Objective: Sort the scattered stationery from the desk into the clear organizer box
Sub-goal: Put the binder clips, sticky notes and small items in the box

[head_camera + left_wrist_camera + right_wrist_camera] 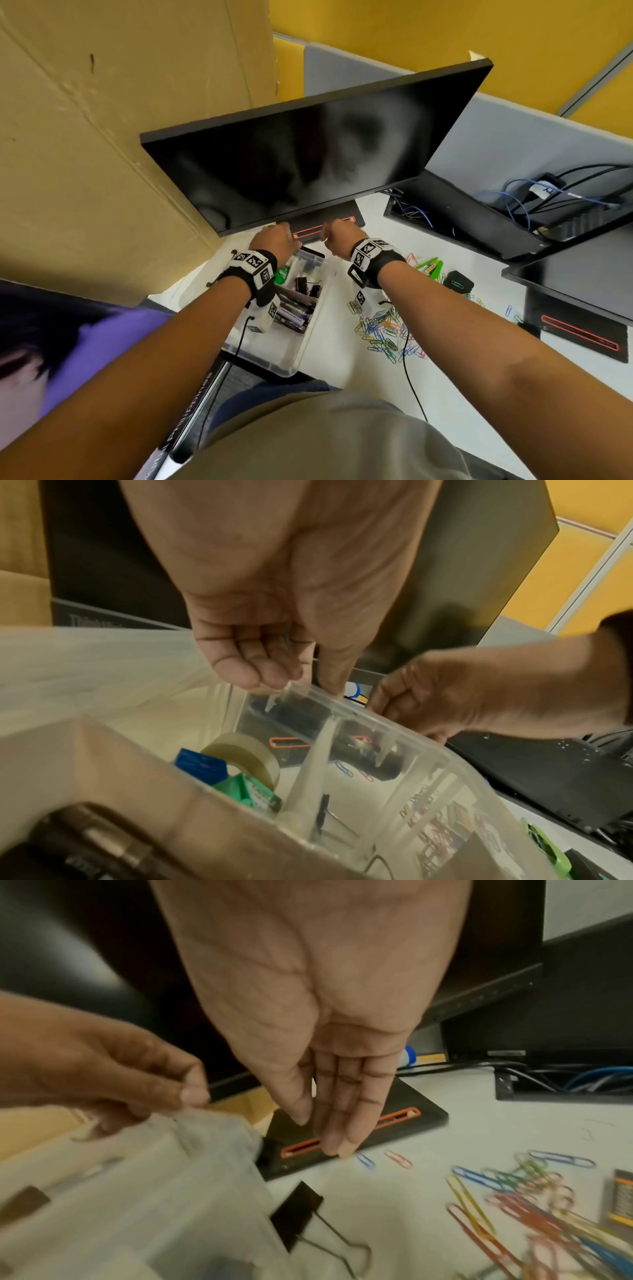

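The clear organizer box (301, 346) sits on the white desk (445, 370) just in front of the monitor's black base (346, 214). The left hand (274, 241) is at the box's far rim, its fingers (253, 666) curled against the thumb at the edge of the plastic; whether they truly clamp the rim is hard to tell through the blur. The right hand (340, 236) hovers just right of the box's far corner, over the base, with fingers (337, 1115) straight, together and pointing down, holding nothing. Inside the box lie a tape roll (246, 756), a green packet (250, 791) and black binder clips (308, 286). Right of the box, a heap of coloured paper clips (383, 329) lies on the desk, with 2 loose clips (380, 1160) nearer the base. A binder clip (301, 1213) rests just outside the box's right wall.
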{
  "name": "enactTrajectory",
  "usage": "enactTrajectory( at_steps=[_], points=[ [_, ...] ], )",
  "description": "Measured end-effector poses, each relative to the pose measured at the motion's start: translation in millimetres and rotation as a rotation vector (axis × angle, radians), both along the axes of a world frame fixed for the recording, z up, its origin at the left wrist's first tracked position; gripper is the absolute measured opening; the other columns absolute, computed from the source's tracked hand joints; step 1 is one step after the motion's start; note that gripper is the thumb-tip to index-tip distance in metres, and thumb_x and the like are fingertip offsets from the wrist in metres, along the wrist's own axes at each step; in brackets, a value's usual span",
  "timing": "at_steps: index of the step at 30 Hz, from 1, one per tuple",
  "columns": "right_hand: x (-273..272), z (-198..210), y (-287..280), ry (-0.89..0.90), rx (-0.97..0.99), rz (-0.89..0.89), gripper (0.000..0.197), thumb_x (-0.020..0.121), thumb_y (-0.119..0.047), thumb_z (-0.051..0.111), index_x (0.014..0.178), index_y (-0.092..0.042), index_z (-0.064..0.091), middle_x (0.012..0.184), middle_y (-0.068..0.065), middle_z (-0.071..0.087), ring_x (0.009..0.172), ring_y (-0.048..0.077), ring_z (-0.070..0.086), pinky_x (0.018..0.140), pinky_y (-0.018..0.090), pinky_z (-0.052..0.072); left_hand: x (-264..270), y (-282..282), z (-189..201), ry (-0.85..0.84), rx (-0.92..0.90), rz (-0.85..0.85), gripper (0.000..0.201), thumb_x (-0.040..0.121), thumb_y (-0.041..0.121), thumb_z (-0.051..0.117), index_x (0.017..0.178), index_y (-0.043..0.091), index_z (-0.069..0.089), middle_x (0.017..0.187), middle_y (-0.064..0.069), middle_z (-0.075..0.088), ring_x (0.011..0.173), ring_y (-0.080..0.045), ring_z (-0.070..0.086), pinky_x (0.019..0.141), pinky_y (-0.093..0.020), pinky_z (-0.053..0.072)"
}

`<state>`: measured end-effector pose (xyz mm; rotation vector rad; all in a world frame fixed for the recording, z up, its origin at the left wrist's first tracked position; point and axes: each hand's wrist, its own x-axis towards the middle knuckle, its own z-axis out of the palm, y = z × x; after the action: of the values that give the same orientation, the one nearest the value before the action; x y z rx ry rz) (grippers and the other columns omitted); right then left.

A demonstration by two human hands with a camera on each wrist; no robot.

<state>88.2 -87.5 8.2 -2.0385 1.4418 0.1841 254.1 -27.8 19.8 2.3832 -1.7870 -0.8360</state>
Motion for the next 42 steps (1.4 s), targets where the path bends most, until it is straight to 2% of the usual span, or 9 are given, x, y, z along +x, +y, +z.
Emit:
enactTrajectory(
  at_steps=[4, 11, 18, 23, 25, 30, 33, 38, 42],
  points=[
    [-12, -37, 1, 0.078, 0.067, 0.033, 0.028, 0.089, -0.012, 0.059, 0.113, -0.026, 0.061, 0.117, 0.007, 0.064, 0.107, 0.026, 0.061, 0.088, 0.031, 0.048, -1, 1, 0, -0.037, -0.006, -0.040, 0.028, 0.095, 0.038, 0.054, 0.100, 0.011, 0.057, 0.101, -0.011, 0.064, 0.094, -0.029, 0.059, 0.083, -0.039, 0.047],
    [-14, -70, 10, 0.154, 0.048, 0.139, 0.034, 0.088, -0.007, 0.060, 0.121, -0.012, 0.056, 0.123, 0.015, 0.056, 0.108, 0.036, 0.060, 0.086, 0.038, 0.048, -4, 0, -2, -0.080, -0.010, -0.054, 0.031, 0.097, 0.039, 0.051, 0.105, 0.010, 0.057, 0.103, -0.012, 0.064, 0.096, -0.029, 0.058, 0.081, -0.038, 0.044],
    [-7, -82, 16, 0.223, -0.040, 0.227, 0.031, 0.088, -0.005, 0.061, 0.119, -0.005, 0.057, 0.121, 0.015, 0.049, 0.106, 0.035, 0.060, 0.085, 0.044, 0.050, -6, -1, -5, -0.115, -0.028, -0.062, 0.028, 0.097, 0.039, 0.049, 0.102, 0.012, 0.057, 0.099, -0.008, 0.063, 0.093, -0.025, 0.056, 0.075, -0.034, 0.038],
    [-4, -86, 12, 0.196, 0.025, 0.176, 0.028, 0.086, -0.016, 0.067, 0.113, -0.008, 0.062, 0.115, 0.013, 0.055, 0.100, 0.033, 0.063, 0.080, 0.037, 0.052, -8, 0, -1, -0.118, -0.034, -0.060, 0.027, 0.098, 0.037, 0.049, 0.100, 0.011, 0.059, 0.099, -0.010, 0.064, 0.094, -0.028, 0.059, 0.085, -0.039, 0.046],
    [-7, -83, 11, 0.180, 0.049, 0.140, 0.022, 0.090, -0.016, 0.060, 0.111, -0.009, 0.062, 0.112, 0.014, 0.060, 0.097, 0.033, 0.064, 0.076, 0.034, 0.050, -8, 1, -1, -0.106, -0.035, -0.056, 0.027, 0.098, 0.037, 0.049, 0.100, 0.011, 0.058, 0.100, -0.010, 0.064, 0.094, -0.028, 0.058, 0.085, -0.039, 0.046],
    [-22, -76, 15, 0.029, 0.069, 0.008, 0.007, 0.090, -0.011, 0.049, 0.093, -0.014, 0.054, 0.095, 0.013, 0.067, 0.084, 0.032, 0.065, 0.074, 0.038, 0.054, -8, 2, -2, -0.084, -0.044, -0.039, 0.026, 0.098, 0.038, 0.049, 0.099, 0.013, 0.058, 0.098, -0.009, 0.064, 0.092, -0.026, 0.057, 0.079, -0.035, 0.044],
    [-30, -71, 10, -0.130, 0.045, -0.186, 0.016, 0.088, -0.012, 0.053, 0.077, -0.023, 0.050, 0.082, 0.007, 0.069, 0.073, 0.028, 0.068, 0.072, 0.046, 0.060, -9, 3, -3, -0.084, -0.063, -0.036, 0.026, 0.098, 0.037, 0.049, 0.098, 0.013, 0.059, 0.097, -0.008, 0.065, 0.089, -0.025, 0.057, 0.075, -0.033, 0.042],
    [-29, -31, 8, -0.346, -0.128, -0.322, 0.009, 0.095, -0.027, 0.052, 0.087, -0.024, 0.049, 0.074, 0.000, 0.067, 0.064, 0.022, 0.066, 0.066, 0.043, 0.059, -8, 1, -7, -0.115, -0.069, -0.073, 0.027, 0.099, 0.033, 0.047, 0.105, 0.010, 0.060, 0.108, -0.012, 0.064, 0.103, -0.030, 0.059, 0.081, -0.036, 0.042],
    [-24, 9, 19, -0.535, -0.216, -0.325, 0.011, 0.093, -0.030, 0.059, 0.087, -0.020, 0.057, 0.071, -0.004, 0.062, 0.062, 0.015, 0.058, 0.062, 0.036, 0.054, -4, -2, -14, -0.124, -0.073, -0.096, 0.027, 0.102, 0.031, 0.045, 0.109, 0.009, 0.059, 0.111, -0.015, 0.065, 0.104, -0.032, 0.060, 0.079, -0.036, 0.041]
  ],
)
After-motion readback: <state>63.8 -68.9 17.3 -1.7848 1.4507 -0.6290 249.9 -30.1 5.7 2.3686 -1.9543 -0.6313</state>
